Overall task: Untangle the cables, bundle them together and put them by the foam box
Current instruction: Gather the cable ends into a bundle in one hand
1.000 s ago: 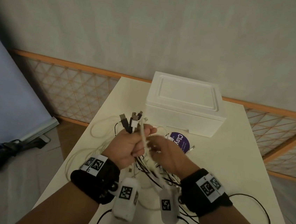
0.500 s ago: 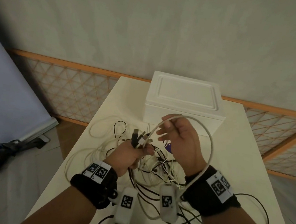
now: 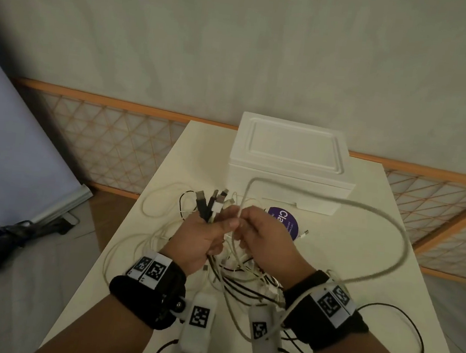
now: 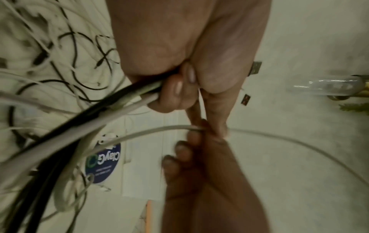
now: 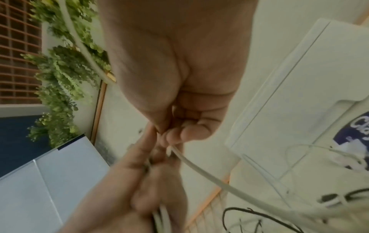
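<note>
Cable ends [image 3: 212, 203] clenched in left hand [image 3: 200, 242] above the surface [image 3: 348, 246], near foam box [image 3: 290, 165]; right hand [image 3: 262, 237] pinches white cable [image 3: 366, 210]. Feed its loop in slowly, keeping plugs aligned.

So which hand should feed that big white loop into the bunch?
Probably the right hand: it already pinches the white cable, while the left hand is full, gripping the plugs.

L hand [image 3: 202, 239] grips cable ends [image 3: 211, 203] — R hand [image 3: 262, 237] pinches white loop [image 3: 393, 227] (foam box [image 3: 290, 165] behind).
</note>
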The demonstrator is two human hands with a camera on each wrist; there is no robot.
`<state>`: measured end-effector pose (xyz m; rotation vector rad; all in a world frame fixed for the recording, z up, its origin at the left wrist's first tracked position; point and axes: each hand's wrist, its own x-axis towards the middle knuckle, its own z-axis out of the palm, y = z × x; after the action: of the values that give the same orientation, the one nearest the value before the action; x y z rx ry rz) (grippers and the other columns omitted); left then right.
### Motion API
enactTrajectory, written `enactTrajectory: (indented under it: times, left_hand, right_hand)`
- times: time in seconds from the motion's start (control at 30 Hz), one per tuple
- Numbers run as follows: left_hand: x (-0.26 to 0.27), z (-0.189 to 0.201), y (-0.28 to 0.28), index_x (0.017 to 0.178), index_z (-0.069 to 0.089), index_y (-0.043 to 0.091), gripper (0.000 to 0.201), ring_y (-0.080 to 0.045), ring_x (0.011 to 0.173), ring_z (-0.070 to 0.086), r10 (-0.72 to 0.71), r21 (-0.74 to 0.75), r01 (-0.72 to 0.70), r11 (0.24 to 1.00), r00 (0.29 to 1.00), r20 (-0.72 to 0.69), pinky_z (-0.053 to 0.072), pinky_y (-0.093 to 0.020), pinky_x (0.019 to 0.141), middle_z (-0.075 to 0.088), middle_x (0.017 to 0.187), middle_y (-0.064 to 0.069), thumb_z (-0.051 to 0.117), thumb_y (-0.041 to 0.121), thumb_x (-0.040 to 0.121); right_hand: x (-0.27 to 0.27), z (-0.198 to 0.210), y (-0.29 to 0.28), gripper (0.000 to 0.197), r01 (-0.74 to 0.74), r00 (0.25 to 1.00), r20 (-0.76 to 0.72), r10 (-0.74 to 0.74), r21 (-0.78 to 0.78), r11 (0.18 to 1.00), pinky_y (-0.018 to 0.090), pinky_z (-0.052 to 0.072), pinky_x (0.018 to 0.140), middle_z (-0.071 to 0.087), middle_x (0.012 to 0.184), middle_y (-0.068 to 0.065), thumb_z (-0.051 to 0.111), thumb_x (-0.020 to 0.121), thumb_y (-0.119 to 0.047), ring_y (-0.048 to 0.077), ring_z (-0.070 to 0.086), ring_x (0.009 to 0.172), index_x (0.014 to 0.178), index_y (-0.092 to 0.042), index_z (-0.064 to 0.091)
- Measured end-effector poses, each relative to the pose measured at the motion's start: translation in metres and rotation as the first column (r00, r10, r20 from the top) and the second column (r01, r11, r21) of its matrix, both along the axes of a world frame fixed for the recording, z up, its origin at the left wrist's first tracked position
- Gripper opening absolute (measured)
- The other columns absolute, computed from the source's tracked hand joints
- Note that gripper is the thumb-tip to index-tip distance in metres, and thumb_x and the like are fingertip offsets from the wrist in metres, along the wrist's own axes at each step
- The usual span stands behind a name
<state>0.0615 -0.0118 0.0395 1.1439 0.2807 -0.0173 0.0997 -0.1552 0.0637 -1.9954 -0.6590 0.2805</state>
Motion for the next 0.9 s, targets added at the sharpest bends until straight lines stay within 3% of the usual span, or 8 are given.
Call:
enactTrajectory:
  times: [0.1,0.23,0.33,0.43,0.6,0.73,0.83,0.9]
  left_hand:
    - [-0.006,-0.014,-0.001,0.093,0.064,0.011,0.024,-0.007,0.037,0.027,-0.124,0.068,0.128,0.989,0.990,-0.069,0.023,-0.018,0.038,0.053,0.079,-0.017,0.073,0.030,0.080]
    - [-0.009,-0.021,-0.007,0.087,0.068,0.012,0.004,-0.011,0.042,0.025,-0.138,0.186,0.158,0.970,0.983,-0.120,0.023,-0.020,0.040,0.049,0.072,-0.014,0.066,0.015,0.088]
    - [-0.004,-0.019,-0.005,0.078,0.070,0.014,0.011,-0.008,0.037,0.025,0.053,0.054,-0.050,0.997,0.997,-0.048,0.022,-0.018,0.039,0.054,0.063,-0.005,0.064,0.016,0.087]
    - [0.001,-0.010,-0.001,0.088,0.067,0.009,0.011,-0.004,0.033,0.023,0.116,-0.059,-0.113,0.992,0.993,0.038,0.021,-0.016,0.037,0.070,0.076,-0.001,0.058,0.013,0.089]
    - [0.000,-0.018,-0.013,0.083,0.076,0.015,0.010,-0.004,0.034,0.025,0.077,-0.002,-0.077,0.997,0.997,0.030,0.020,-0.018,0.038,0.055,0.062,-0.004,0.066,0.016,0.081]
    - [0.003,-0.012,-0.026,0.069,0.077,0.016,0.017,-0.003,0.031,0.027,0.096,-0.123,-0.091,0.988,0.995,0.035,0.019,-0.014,0.036,0.063,0.071,-0.014,0.063,0.012,0.078]
    - [0.005,-0.006,-0.025,0.070,0.076,0.015,0.017,-0.002,0.030,0.027,0.039,-0.177,-0.029,0.984,0.998,0.054,0.018,-0.014,0.036,0.074,0.091,-0.007,0.062,0.009,0.077]
    - [0.005,-0.011,-0.024,0.079,0.078,0.016,0.013,-0.003,0.033,0.024,-0.003,-0.167,0.013,0.986,0.998,0.058,0.019,-0.015,0.037,0.071,0.080,-0.002,0.066,0.012,0.073]
  right_hand:
    - [-0.001,0.011,-0.002,0.013,0.074,0.997,-0.008,-0.074,0.255,0.964,0.025,0.052,0.056,0.063,0.064,-0.006,0.046,0.098,-0.013,0.010,0.059,0.058,0.090,-0.011,0.057]
    - [0.007,0.003,-0.007,0.006,0.136,0.990,-0.015,-0.138,0.304,0.943,0.031,0.050,0.059,0.063,0.073,-0.004,0.051,0.096,-0.017,0.012,0.056,0.060,0.101,-0.018,0.055]
    - [0.009,-0.018,-0.016,0.029,-0.021,0.998,-0.064,0.012,-0.136,0.991,0.022,0.045,0.060,0.062,0.082,-0.009,0.061,0.090,-0.034,0.005,0.057,0.066,0.116,-0.026,0.052]
    - [0.004,-0.036,-0.020,0.015,-0.196,0.972,0.020,0.233,-0.477,0.857,0.017,0.039,0.068,0.063,0.086,-0.006,0.057,0.092,-0.024,0.006,0.056,0.075,0.103,-0.017,0.065]
    - [0.007,-0.019,-0.016,0.005,0.005,0.994,-0.110,-0.014,-0.082,0.997,0.020,0.050,0.059,0.063,0.082,-0.006,0.051,0.096,-0.015,0.005,0.061,0.066,0.096,-0.012,0.054]
    - [0.009,-0.011,-0.014,0.021,-0.171,0.985,-0.061,0.160,-0.321,0.931,0.015,0.044,0.057,0.062,0.088,-0.003,0.055,0.093,-0.022,0.009,0.059,0.067,0.110,-0.010,0.054]
    - [0.009,-0.009,-0.022,0.014,-0.223,0.972,-0.137,0.192,-0.273,0.936,0.016,0.044,0.052,0.060,0.068,-0.001,0.047,0.096,-0.015,0.013,0.060,0.055,0.094,-0.008,0.059]
    - [0.009,-0.007,-0.026,0.020,-0.099,0.989,-0.122,0.082,-0.135,0.986,0.020,0.049,0.057,0.061,0.066,-0.002,0.044,0.096,-0.009,0.016,0.062,0.059,0.089,-0.019,0.059]
